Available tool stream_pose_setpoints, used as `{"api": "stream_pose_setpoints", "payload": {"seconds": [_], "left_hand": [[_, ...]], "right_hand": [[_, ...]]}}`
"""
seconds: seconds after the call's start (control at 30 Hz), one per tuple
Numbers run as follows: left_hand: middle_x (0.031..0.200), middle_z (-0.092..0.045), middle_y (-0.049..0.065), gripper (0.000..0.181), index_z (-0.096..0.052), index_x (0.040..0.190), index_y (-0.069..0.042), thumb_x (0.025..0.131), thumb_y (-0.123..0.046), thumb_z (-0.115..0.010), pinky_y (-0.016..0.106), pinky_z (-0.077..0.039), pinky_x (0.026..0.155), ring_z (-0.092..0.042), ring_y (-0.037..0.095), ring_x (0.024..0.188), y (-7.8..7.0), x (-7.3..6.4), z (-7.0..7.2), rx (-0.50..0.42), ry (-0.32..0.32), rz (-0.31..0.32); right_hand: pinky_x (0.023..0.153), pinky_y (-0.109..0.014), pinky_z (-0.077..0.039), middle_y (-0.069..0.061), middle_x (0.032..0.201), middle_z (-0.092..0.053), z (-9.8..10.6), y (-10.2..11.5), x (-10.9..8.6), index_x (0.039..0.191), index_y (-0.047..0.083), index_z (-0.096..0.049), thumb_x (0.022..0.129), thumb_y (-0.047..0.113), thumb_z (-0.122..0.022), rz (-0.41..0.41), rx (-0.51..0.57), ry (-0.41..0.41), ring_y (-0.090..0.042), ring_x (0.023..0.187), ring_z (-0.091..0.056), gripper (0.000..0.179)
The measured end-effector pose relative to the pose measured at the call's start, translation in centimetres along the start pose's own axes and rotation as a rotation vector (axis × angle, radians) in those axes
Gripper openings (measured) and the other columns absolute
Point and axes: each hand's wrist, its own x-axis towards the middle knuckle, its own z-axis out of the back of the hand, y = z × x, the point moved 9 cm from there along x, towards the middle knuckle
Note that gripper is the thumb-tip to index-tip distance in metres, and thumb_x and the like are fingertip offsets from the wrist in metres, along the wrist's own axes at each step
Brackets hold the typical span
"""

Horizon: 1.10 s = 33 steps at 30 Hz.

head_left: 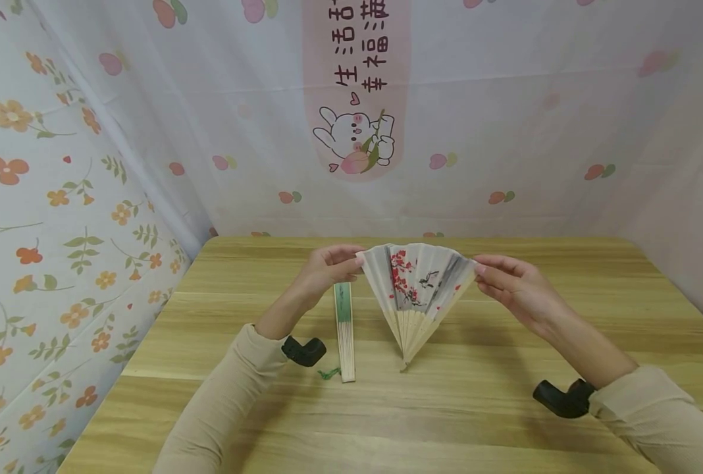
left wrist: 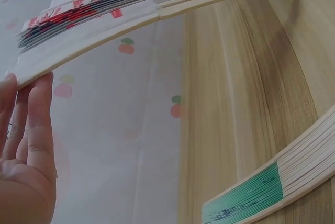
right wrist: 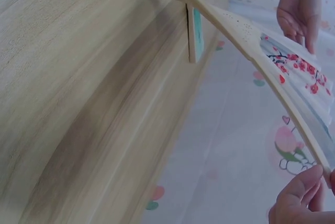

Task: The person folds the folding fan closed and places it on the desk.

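A folding fan (head_left: 413, 280), white with red blossoms and a bird, is spread partway between both hands, its pivot end pointing down toward the person. My left hand (head_left: 334, 266) pinches the upper corner of its left outer rib between thumb and fingers. At the opposite corner, my right hand (head_left: 520, 289) pinches the right outer rib the same way. In the left wrist view the fan's pleats (left wrist: 89, 14) show from the side. Beside the left hand a folded green fan (head_left: 344, 332) with a green tassel (head_left: 329, 374) lies on the table.
The wooden table (head_left: 446, 421) carries both the green fan and the shadows of the arms. Behind it hangs a white curtain (head_left: 505, 118) with a rabbit print, and a flowered cloth (head_left: 79, 230) borders the left side. Black wrist mounts (head_left: 565, 398) sit at the cuffs.
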Motion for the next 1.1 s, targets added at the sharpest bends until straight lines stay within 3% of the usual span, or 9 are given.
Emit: {"api": "stream_pose_setpoints", "payload": {"seconds": [0.37,0.7,1.1], "left_hand": [[0.101,-0.061,0.008,0.030,-0.055,0.115,0.000,0.088,-0.014,-0.056,0.041,-0.045,0.085,-0.051,0.038,0.100,0.0,0.4,-0.4,-0.010,0.003,0.031],[0.099,-0.062,0.007,0.029,-0.057,0.113,0.002,0.088,-0.012,-0.056,0.033,-0.048,0.080,-0.059,0.015,0.083,-0.3,0.6,-1.0,-0.003,-0.005,0.032],[0.095,-0.063,0.004,0.028,-0.057,0.113,0.001,0.088,-0.013,-0.055,0.029,-0.049,0.075,-0.059,0.016,0.084,-0.1,0.7,-1.4,0.005,-0.007,0.018]], "right_hand": [[0.076,-0.020,-0.047,0.000,0.096,-0.058,-0.4,0.2,0.3,0.098,0.009,-0.063,0.088,0.010,-0.054,0.022,0.007,0.020,-0.010,0.086,-0.056,0.014],[0.076,-0.023,-0.048,0.001,0.091,-0.060,-0.8,0.2,0.4,0.095,0.011,-0.063,0.088,0.012,-0.054,0.027,-0.017,0.013,-0.012,0.084,-0.056,0.011],[0.076,-0.022,-0.048,0.001,0.091,-0.058,-1.5,0.1,0.6,0.095,0.011,-0.062,0.087,0.011,-0.056,0.023,-0.040,0.016,-0.012,0.083,-0.055,0.010]]}}
